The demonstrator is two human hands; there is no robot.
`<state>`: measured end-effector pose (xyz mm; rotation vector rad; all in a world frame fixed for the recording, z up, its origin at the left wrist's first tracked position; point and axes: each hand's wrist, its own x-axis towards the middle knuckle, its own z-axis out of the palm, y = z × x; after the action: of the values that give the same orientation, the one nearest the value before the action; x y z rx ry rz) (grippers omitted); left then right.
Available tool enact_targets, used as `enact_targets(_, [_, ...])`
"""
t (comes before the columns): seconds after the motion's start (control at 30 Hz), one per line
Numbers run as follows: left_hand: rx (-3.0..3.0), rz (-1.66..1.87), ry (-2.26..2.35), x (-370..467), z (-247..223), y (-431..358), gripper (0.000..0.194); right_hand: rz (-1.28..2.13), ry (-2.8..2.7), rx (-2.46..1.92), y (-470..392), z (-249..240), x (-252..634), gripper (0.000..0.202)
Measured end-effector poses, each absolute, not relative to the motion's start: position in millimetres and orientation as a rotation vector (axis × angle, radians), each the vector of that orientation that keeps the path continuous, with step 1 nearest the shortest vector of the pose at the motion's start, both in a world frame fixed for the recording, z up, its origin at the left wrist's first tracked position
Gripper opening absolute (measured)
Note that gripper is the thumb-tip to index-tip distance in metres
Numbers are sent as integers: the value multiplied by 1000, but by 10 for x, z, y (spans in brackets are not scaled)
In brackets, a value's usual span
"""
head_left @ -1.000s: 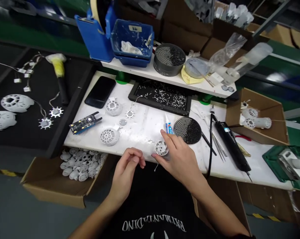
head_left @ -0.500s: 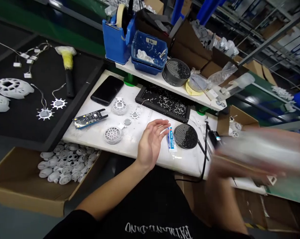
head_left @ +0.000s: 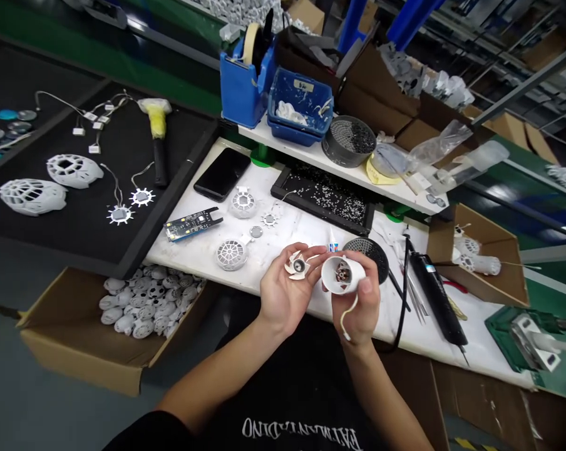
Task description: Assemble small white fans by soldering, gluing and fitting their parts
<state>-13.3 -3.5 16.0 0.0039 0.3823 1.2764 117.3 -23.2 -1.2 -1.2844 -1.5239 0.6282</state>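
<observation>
A small white fan wheel (head_left: 297, 266) with a grey hub lies on the curled fingers of my left hand (head_left: 283, 294), palm up. Close beside it, my right hand (head_left: 362, 300) grips a white cup-shaped motor housing (head_left: 353, 275), its open end turned toward the fan wheel. A copper-coloured motor part shows inside the housing, and a short pale cable (head_left: 349, 318) hangs from it. Just beyond my hands, a blue-and-white tube (head_left: 332, 243) and a round perforated black dish (head_left: 371, 250) are partly hidden.
On the white bench (head_left: 193, 257) lie a phone (head_left: 221, 174), a circuit board (head_left: 193, 223) and round white grilles (head_left: 231, 254). A black electric screwdriver (head_left: 437, 297) lies right, before a green press (head_left: 522, 338). A carton (head_left: 81, 338) of white shells stands lower left.
My right hand, blurred at the far right before, is now in front of me with the housing. A fan wheel now shows in my left hand. The view has shifted a little.
</observation>
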Motion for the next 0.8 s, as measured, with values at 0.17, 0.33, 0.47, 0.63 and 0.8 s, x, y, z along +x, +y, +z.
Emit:
enact_targets(0.17, [59, 1256, 428, -142, 133, -103, 24, 884, -1246, -1201, -305, 135, 1097, 41])
enact_targets(0.33, [174, 1296, 498, -210, 201, -115, 28, 748, -1303, -1172, -294, 206, 1214, 31])
enact_targets(0.47, [266, 1401, 534, -342, 336, -122, 25, 625, -1753, -1441, -178, 91, 1271, 34])
enact_targets(0.63, [411, 1470, 584, -426, 467, -144, 21, 419, -1982, -1490, -91, 73, 1172, 38])
enact_targets(0.8, [616, 1488, 606, -357, 403, -237, 21, 923, -1645, -1279, -237, 285, 1091, 24])
